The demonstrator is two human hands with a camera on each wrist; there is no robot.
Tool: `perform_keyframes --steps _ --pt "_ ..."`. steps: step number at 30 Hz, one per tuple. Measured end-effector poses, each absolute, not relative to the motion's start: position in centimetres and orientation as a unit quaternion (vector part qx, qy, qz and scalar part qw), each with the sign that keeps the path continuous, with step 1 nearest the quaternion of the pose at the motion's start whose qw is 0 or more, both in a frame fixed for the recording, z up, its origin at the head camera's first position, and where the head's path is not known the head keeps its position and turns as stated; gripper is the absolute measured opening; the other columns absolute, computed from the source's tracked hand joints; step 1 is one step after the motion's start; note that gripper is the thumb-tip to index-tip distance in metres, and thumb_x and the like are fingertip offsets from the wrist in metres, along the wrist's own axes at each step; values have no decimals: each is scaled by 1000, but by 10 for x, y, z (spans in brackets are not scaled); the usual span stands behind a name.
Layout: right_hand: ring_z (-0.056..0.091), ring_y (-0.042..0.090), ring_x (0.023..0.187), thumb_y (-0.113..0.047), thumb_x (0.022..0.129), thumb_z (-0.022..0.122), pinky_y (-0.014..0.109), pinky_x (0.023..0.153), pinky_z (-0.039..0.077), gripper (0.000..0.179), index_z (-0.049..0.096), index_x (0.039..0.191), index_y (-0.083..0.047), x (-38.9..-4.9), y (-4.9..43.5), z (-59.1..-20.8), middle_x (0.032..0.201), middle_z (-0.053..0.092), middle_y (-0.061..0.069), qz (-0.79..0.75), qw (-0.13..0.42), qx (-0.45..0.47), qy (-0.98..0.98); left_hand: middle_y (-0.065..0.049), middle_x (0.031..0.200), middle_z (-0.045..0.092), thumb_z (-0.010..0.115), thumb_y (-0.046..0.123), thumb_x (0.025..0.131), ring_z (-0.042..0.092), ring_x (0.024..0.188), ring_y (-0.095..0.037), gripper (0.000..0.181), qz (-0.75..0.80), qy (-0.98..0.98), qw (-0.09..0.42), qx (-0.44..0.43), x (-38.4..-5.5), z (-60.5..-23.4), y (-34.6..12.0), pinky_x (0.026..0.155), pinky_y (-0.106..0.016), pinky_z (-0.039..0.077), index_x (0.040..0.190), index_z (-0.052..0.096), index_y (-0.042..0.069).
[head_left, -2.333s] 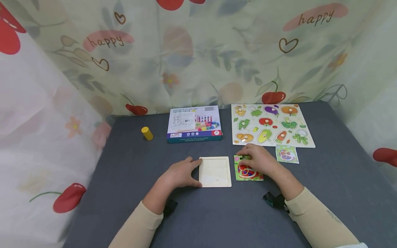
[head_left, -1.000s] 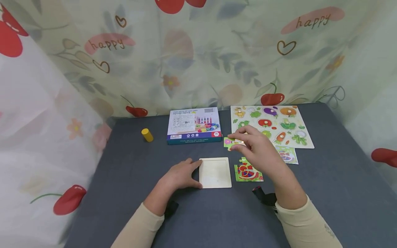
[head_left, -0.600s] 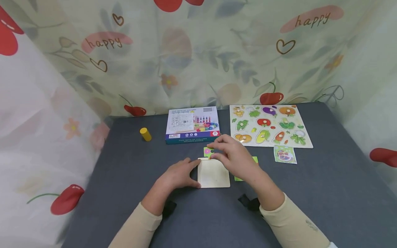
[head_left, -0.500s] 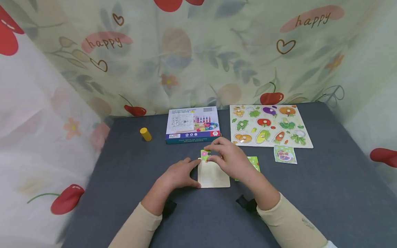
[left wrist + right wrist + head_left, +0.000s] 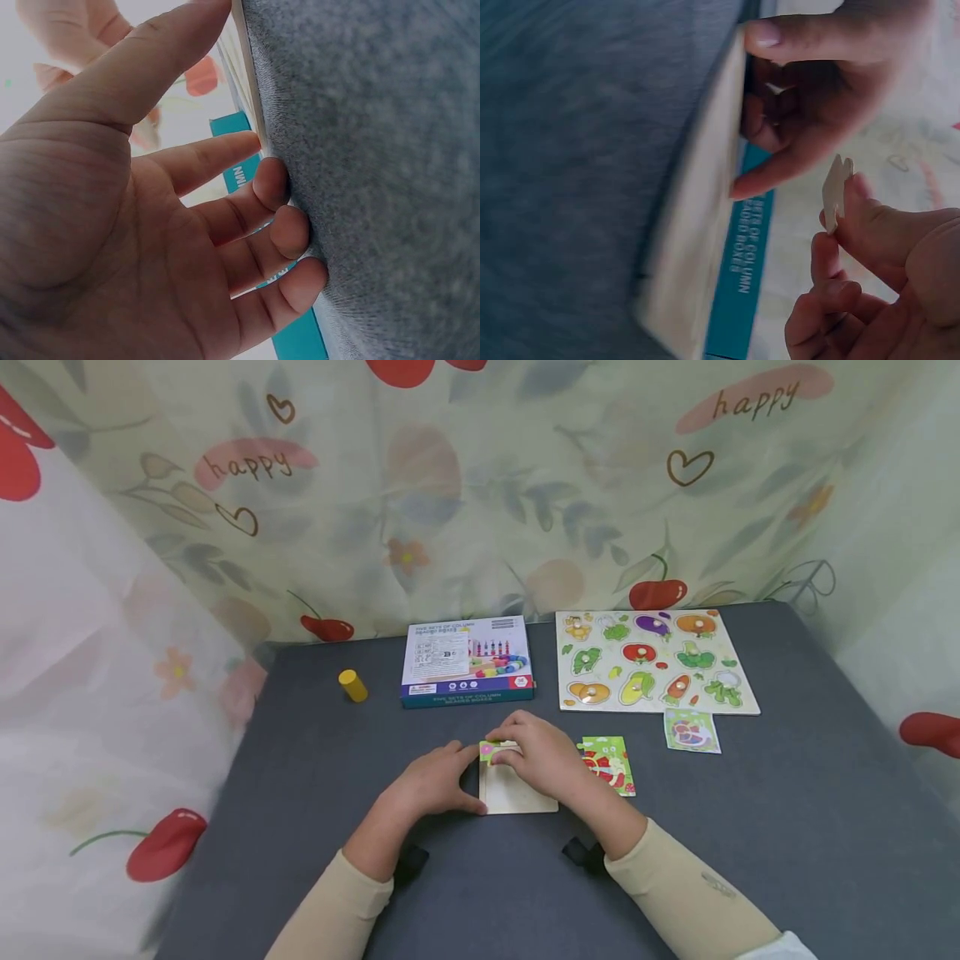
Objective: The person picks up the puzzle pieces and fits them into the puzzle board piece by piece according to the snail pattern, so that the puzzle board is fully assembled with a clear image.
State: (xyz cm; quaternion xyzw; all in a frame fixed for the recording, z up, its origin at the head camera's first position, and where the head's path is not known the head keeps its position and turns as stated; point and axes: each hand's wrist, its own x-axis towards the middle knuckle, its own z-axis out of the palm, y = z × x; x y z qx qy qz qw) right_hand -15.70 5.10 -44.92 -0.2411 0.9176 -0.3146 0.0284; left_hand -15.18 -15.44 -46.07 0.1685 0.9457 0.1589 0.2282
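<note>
A small square wooden puzzle tray lies flat on the table in front of the person. At its left edge rests the left hand, straight index finger and thumb touching near the two left corners; the other fingers are slightly bent in the left wrist view. Between thumb and index finger, the right hand pinches a green jigsaw piece with a pink flower over the tray's far left corner. In the right wrist view the jigsaw piece appears edge-on. More jigsaw pieces, green with red, sit right of the tray, partly hidden by the right forearm.
Behind the tray is a flat cardboard box with a teal side. A vegetable knob puzzle board lies at the back right, a small picture card at its front edge. A yellow cylinder stands at the left. Printed curtains surround the table.
The right hand has taken the flower piece from the pieces at the right, lifted it and carried it left, then down over the tray's corner. The left hand keeps its place.
</note>
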Motion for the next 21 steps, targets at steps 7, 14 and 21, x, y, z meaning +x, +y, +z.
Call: perform_keyframes --steps 7,14,21 --pt "61 15 96 -25 91 81 36 83 50 27 79 117 -16 -166 51 -464 103 64 -3 -322 71 -224 917 -12 133 57 88 51 77 55 111 -28 92 169 944 227 168 -152 -461 -155 97 -53 49 153 49 16" --pt "61 15 93 -24 90 82 35 82 50 26 80 114 -15 -170 49 -481 100 63 -5 -325 84 -228 914 -11 135 57 87 50 78 55 111 -27 92 177 942 230 168 -151 -458 -154 98 -53 48 154 48 17" --pt "54 12 81 -25 90 82 31 68 46 28 80 116 -14 -169 47 -495 93 55 -5 -326 45 -220 918 -11 133 57 87 52 78 55 111 -27 93 161 944 232 171 -152 -458 -153 98 -51 48 155 47 17"
